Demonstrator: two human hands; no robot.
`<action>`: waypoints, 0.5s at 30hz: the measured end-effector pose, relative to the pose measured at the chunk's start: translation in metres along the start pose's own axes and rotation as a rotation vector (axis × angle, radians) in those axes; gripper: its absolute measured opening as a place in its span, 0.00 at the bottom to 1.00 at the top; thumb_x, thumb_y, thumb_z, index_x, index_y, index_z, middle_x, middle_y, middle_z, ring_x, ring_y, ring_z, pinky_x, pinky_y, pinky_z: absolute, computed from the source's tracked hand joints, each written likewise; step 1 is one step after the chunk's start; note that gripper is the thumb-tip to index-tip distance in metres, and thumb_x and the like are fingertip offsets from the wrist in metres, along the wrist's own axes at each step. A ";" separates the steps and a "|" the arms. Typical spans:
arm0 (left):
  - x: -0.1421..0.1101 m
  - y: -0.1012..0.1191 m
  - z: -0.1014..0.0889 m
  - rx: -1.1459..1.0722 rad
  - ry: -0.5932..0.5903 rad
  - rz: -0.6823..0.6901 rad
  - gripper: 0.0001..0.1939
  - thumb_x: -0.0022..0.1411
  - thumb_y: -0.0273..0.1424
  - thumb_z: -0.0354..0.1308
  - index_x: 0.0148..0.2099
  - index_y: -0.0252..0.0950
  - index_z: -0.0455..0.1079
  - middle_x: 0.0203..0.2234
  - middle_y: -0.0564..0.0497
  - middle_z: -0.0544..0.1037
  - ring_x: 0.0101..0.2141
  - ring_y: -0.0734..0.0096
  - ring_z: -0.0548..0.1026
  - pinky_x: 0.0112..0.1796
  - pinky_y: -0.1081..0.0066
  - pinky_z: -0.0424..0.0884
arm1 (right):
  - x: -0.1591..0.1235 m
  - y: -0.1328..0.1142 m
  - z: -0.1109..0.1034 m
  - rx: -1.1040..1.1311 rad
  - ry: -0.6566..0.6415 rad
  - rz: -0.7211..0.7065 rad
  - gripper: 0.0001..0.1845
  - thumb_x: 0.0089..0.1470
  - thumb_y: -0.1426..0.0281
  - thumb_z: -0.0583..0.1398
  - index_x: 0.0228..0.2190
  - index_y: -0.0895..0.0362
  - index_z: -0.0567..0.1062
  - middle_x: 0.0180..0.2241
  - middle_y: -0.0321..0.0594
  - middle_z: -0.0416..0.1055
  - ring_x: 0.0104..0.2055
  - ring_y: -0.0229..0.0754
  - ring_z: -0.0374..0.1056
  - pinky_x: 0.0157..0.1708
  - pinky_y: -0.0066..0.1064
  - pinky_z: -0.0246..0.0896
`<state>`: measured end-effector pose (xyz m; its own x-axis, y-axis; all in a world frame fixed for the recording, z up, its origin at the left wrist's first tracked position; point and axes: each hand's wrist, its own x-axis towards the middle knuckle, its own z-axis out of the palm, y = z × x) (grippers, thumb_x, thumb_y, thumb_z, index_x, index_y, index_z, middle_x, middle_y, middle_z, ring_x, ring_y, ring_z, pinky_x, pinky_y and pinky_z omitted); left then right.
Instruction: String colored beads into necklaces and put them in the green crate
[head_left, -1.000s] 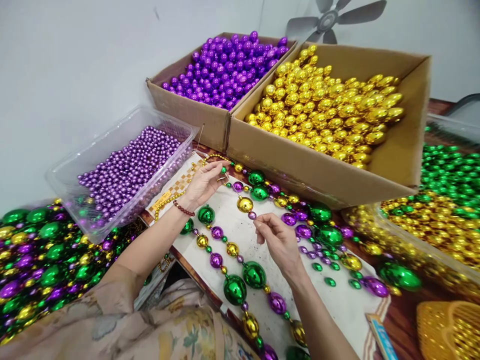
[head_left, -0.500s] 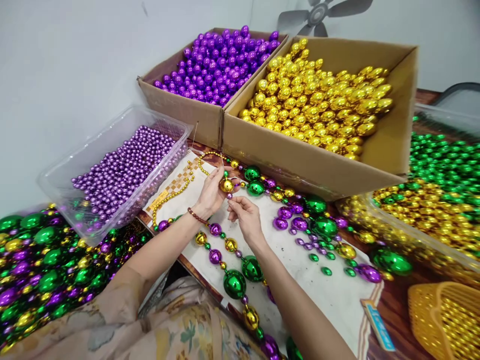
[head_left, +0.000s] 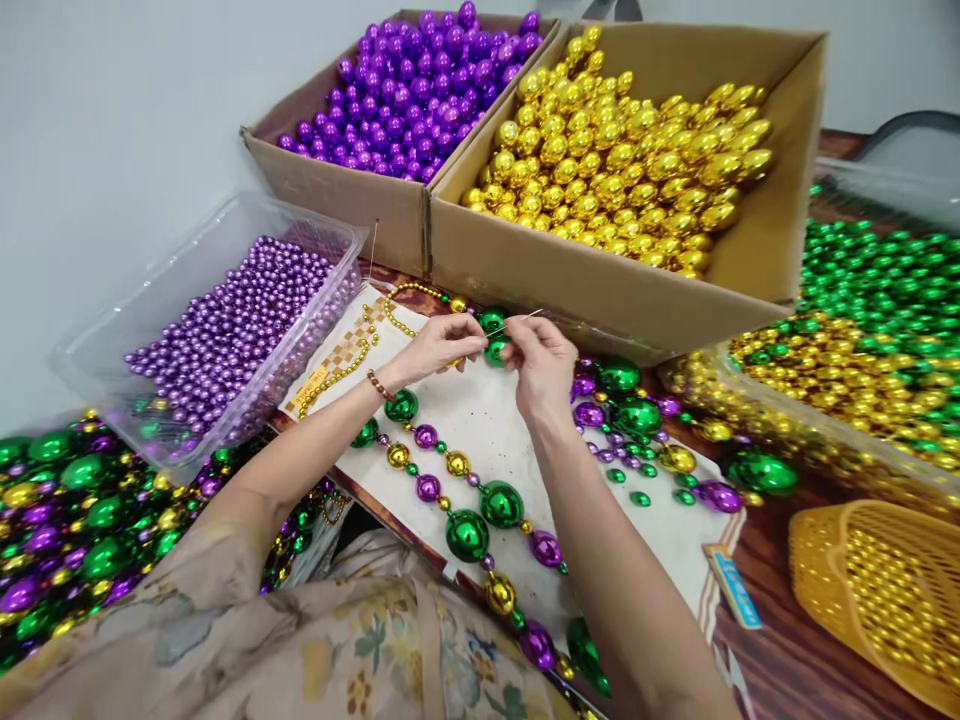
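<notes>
My left hand [head_left: 444, 345] is closed in a pinch above the white cloth [head_left: 480, 410], with a bit of gold bead showing under its fingers. Opposite it, my right hand [head_left: 541, 365] is pinched too. A thin needle [head_left: 517, 322] runs between the two sets of fingertips, its tip poking out past my right fingers. Its thread is too fine to follow. Strung beads in green, purple and gold, with a big green bead [head_left: 467, 535] among them, hang over the cloth toward my lap. Behind my fingertips lies another green bead [head_left: 493, 320].
Cardboard boxes of purple balls [head_left: 420, 90] and gold beads [head_left: 600, 170] stand at the back. A clear tub [head_left: 90, 345] holds small purple beads. At right are a tub of green and gold beads [head_left: 870, 300], a yellow basket [head_left: 817, 560] and a blue-labelled cutter [head_left: 733, 588].
My right hand has moved up and right, from beside the gold bead to the needle. The needle now slants rightward rather than upward. The camera view has shifted slightly.
</notes>
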<state>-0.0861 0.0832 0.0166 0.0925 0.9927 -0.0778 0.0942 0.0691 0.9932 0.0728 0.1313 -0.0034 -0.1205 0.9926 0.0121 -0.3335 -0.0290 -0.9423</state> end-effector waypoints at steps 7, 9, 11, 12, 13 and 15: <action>-0.004 0.012 -0.020 0.132 -0.076 -0.118 0.04 0.61 0.28 0.57 0.34 0.33 0.70 0.20 0.57 0.71 0.16 0.85 0.63 0.16 0.80 0.50 | -0.023 0.015 0.012 0.118 -0.044 0.137 0.18 0.42 0.60 0.72 0.30 0.55 0.73 0.27 0.29 0.73 0.21 0.30 0.68 0.16 0.20 0.58; -0.006 0.013 -0.021 0.145 -0.109 -0.126 0.04 0.61 0.29 0.58 0.34 0.34 0.70 0.19 0.58 0.70 0.15 0.84 0.62 0.15 0.79 0.49 | -0.029 0.020 0.020 0.108 -0.053 0.144 0.20 0.43 0.57 0.71 0.29 0.54 0.71 0.27 0.30 0.74 0.22 0.32 0.71 0.16 0.20 0.58; -0.010 0.014 -0.023 0.159 -0.147 -0.115 0.04 0.60 0.30 0.59 0.34 0.34 0.70 0.19 0.58 0.69 0.16 0.83 0.63 0.16 0.79 0.49 | -0.030 0.023 0.024 0.123 -0.031 0.148 0.23 0.45 0.51 0.69 0.31 0.53 0.67 0.26 0.31 0.75 0.22 0.34 0.73 0.16 0.20 0.59; -0.011 0.013 -0.025 0.167 -0.163 -0.102 0.04 0.59 0.30 0.60 0.33 0.34 0.71 0.20 0.58 0.69 0.17 0.83 0.64 0.16 0.79 0.51 | -0.029 0.023 0.024 0.126 -0.029 0.160 0.25 0.46 0.49 0.68 0.32 0.52 0.65 0.26 0.31 0.75 0.23 0.36 0.74 0.16 0.20 0.59; -0.013 0.012 -0.027 0.174 -0.179 -0.085 0.03 0.58 0.29 0.60 0.33 0.34 0.71 0.21 0.57 0.70 0.18 0.82 0.65 0.17 0.78 0.53 | -0.028 0.022 0.023 0.123 -0.035 0.178 0.26 0.46 0.47 0.67 0.33 0.52 0.63 0.25 0.30 0.75 0.23 0.37 0.75 0.16 0.21 0.60; -0.016 0.007 -0.033 0.203 -0.196 -0.048 0.02 0.56 0.27 0.60 0.31 0.34 0.72 0.23 0.55 0.72 0.20 0.81 0.67 0.21 0.77 0.58 | -0.024 0.019 0.016 0.103 -0.057 0.209 0.27 0.48 0.45 0.65 0.34 0.50 0.61 0.23 0.29 0.75 0.25 0.38 0.77 0.18 0.21 0.63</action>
<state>-0.1192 0.0706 0.0280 0.2710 0.9493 -0.1591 0.2976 0.0745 0.9518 0.0547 0.1047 -0.0161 -0.2487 0.9556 -0.1578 -0.3887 -0.2477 -0.8875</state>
